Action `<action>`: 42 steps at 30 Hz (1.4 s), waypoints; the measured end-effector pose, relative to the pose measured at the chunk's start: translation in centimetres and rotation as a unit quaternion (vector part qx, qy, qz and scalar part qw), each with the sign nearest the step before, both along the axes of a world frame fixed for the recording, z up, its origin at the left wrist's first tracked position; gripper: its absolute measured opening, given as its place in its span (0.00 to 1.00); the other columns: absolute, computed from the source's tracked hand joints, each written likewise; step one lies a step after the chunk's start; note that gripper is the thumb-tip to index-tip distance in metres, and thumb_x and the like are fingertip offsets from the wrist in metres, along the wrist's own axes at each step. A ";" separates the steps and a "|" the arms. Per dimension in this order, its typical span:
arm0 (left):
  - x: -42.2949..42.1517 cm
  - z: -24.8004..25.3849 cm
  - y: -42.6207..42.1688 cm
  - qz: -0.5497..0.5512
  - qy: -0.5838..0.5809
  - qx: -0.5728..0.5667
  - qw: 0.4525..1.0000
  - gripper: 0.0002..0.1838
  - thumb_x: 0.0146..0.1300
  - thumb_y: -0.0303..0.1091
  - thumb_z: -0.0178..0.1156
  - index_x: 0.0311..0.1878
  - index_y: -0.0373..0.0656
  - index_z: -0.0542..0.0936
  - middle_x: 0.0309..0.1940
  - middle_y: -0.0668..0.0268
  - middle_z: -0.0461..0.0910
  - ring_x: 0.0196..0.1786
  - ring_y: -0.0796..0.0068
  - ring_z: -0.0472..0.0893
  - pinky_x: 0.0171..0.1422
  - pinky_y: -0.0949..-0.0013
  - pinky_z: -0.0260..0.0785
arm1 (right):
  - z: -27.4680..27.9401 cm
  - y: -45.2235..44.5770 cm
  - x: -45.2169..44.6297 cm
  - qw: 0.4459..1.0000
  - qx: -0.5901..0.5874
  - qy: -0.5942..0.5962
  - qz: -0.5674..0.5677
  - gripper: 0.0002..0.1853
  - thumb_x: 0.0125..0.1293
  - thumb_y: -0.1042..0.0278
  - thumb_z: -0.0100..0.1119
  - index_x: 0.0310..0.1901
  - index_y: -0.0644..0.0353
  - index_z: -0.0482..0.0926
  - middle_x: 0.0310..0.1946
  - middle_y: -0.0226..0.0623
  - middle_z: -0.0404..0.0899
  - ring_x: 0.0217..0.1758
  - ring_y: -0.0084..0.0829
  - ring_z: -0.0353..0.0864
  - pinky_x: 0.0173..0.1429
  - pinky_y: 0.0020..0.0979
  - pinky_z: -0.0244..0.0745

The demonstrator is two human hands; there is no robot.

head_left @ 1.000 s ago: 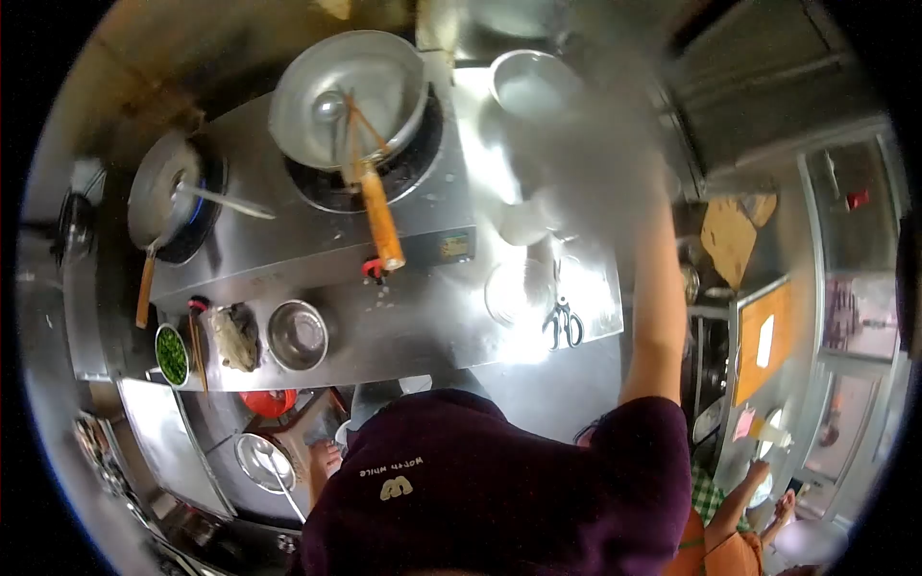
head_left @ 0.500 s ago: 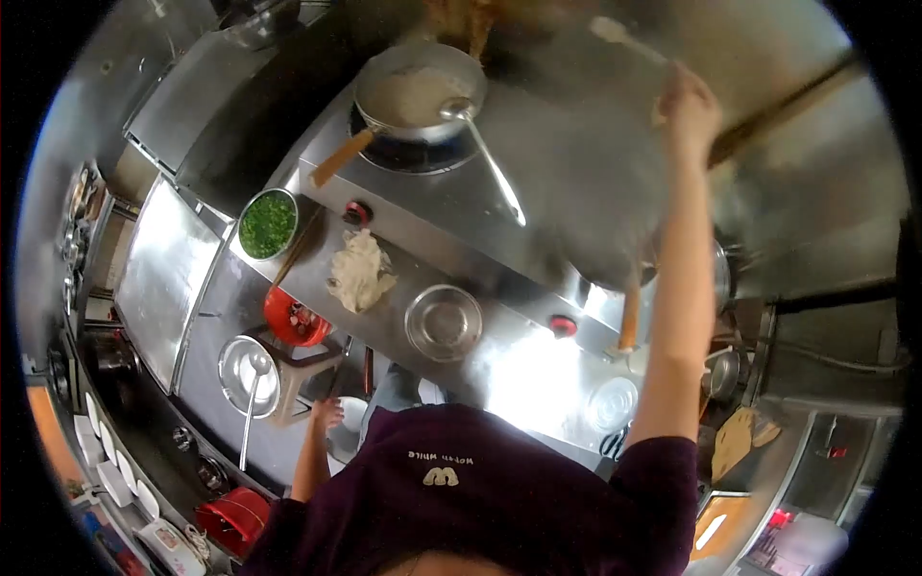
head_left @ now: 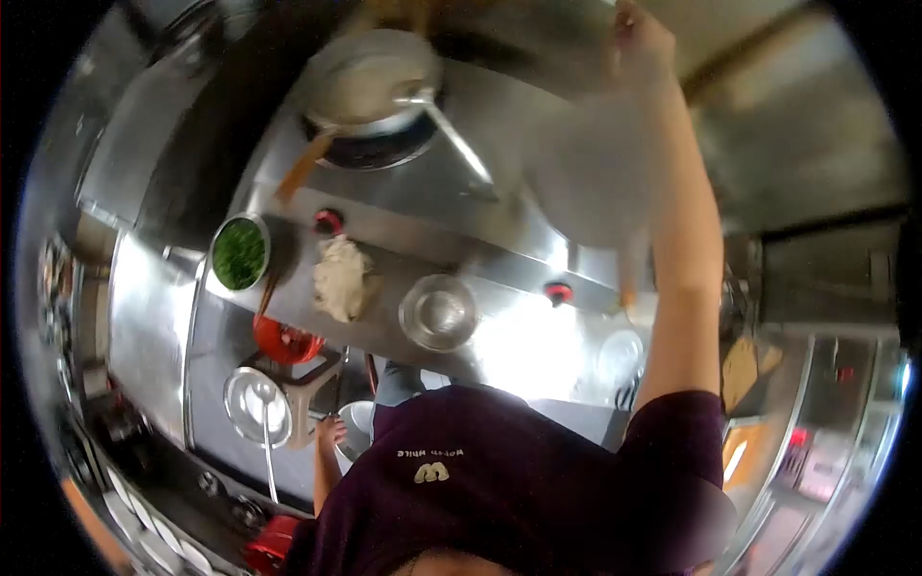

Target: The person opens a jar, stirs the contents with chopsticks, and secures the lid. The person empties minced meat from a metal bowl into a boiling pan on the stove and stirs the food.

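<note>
My right hand (head_left: 642, 43) is raised at the top right, fingers closed round a utensil that mostly lies outside the view. At the lower left, my left hand (head_left: 331, 432) hangs open beside a white bowl (head_left: 356, 427) and holds nothing. A pan (head_left: 370, 82) with a wooden handle and pale contents sits on the stove, a metal ladle (head_left: 459, 144) resting across its rim. On the steel counter are a bowl of chopped greens (head_left: 239, 253), a crumpled pale cloth-like thing (head_left: 343, 278) and a metal bowl (head_left: 438, 313).
A red basin (head_left: 286, 342) and a metal bowl with a ladle (head_left: 257, 407) stand below the counter. Two red stove knobs, one at the right (head_left: 558, 293), face the counter. A grey blur hides the right part of the stove. Wooden boards (head_left: 740, 372) are farther right.
The view has swung left, then shifted slightly. My right hand, blurred over at first, now shows higher in the view; its utensil has mostly left the frame. My left hand remains beside the white bowl.
</note>
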State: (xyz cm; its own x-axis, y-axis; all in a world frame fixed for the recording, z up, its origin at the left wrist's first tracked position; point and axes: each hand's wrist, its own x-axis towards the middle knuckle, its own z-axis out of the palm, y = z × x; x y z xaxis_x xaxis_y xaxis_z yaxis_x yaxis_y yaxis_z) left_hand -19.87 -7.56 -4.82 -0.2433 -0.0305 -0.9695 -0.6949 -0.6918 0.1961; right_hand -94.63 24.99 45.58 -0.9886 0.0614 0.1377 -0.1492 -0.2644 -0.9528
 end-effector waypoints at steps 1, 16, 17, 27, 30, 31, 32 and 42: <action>-1.0 -0.7 0.2 -0.014 0.014 -0.013 1.000 0.08 0.58 0.42 0.45 0.31 0.52 0.71 0.21 0.71 0.72 0.21 0.74 0.74 0.18 0.72 0.63 | 1.5 4.6 0.9 0.997 0.047 0.063 -0.004 0.09 0.57 0.67 0.53 0.21 0.58 0.72 0.14 0.31 0.66 0.15 0.23 0.64 0.19 0.25 0.59; -11.3 4.0 6.0 -0.279 -0.102 -0.173 0.939 0.15 0.60 0.43 0.44 0.48 0.52 0.70 0.39 0.65 0.74 0.36 0.67 0.76 0.33 0.63 0.67 | -28.0 53.3 19.9 0.842 0.296 -0.235 -0.384 0.08 0.54 0.69 0.57 0.33 0.63 0.81 0.21 0.37 0.77 0.22 0.27 0.72 0.29 0.29 0.67; -11.5 4.4 6.0 -0.276 -0.107 -0.183 0.937 0.16 0.60 0.43 0.43 0.49 0.52 0.70 0.40 0.65 0.74 0.37 0.66 0.76 0.33 0.63 0.67 | -25.9 50.5 20.4 0.791 0.359 -0.303 -0.392 0.10 0.54 0.66 0.59 0.33 0.64 0.81 0.26 0.40 0.80 0.29 0.30 0.76 0.38 0.30 0.69; -10.0 6.0 7.4 -0.292 -0.055 -0.189 0.936 0.17 0.58 0.48 0.44 0.48 0.52 0.70 0.35 0.66 0.76 0.32 0.68 0.76 0.34 0.60 0.68 | -30.3 51.0 18.5 0.622 0.740 -0.241 -0.085 0.09 0.51 0.59 0.58 0.32 0.51 0.81 0.33 0.41 0.78 0.36 0.42 0.78 0.40 0.38 0.72; -9.1 8.6 10.3 -0.219 -0.080 -0.269 0.934 0.12 0.56 0.48 0.48 0.36 0.52 0.73 0.25 0.70 0.75 0.23 0.72 0.75 0.24 0.65 0.68 | -30.0 52.1 18.5 0.662 0.710 -0.236 -0.036 0.14 0.51 0.61 0.57 0.37 0.59 0.78 0.37 0.45 0.78 0.39 0.43 0.77 0.41 0.39 0.72; -9.6 9.7 11.0 -0.195 -0.075 -0.295 0.932 0.11 0.55 0.47 0.49 0.33 0.53 0.74 0.21 0.71 0.75 0.20 0.74 0.74 0.21 0.67 0.67 | -27.0 51.4 19.5 0.674 0.712 -0.190 -0.058 0.17 0.50 0.59 0.57 0.40 0.59 0.78 0.36 0.45 0.78 0.39 0.41 0.77 0.43 0.37 0.71; -10.0 10.0 10.9 -0.202 -0.016 -0.332 0.921 0.10 0.56 0.45 0.49 0.31 0.52 0.74 0.20 0.71 0.74 0.16 0.75 0.72 0.18 0.69 0.65 | -29.5 55.3 18.6 0.800 0.569 -0.156 -0.107 0.18 0.53 0.56 0.57 0.41 0.59 0.78 0.36 0.45 0.78 0.39 0.38 0.77 0.43 0.36 0.70; -26.1 19.4 6.7 -0.079 0.215 -0.492 0.840 0.13 0.58 0.36 0.50 0.32 0.35 0.77 0.15 0.68 0.71 0.16 0.80 0.69 0.19 0.75 0.59 | 1.2 23.5 24.4 0.867 0.406 0.247 -0.150 0.09 0.60 0.72 0.51 0.40 0.63 0.77 0.32 0.33 0.77 0.32 0.21 0.73 0.34 0.18 0.68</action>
State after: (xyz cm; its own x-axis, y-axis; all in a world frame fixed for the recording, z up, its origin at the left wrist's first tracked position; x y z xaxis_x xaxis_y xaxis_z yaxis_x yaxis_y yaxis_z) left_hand -45.93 -0.83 14.61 -0.6402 -0.7008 -0.3147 -0.4815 0.0469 0.8752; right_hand -70.25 48.50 46.76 -0.7528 -0.0098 0.6582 -0.5385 0.5842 -0.6072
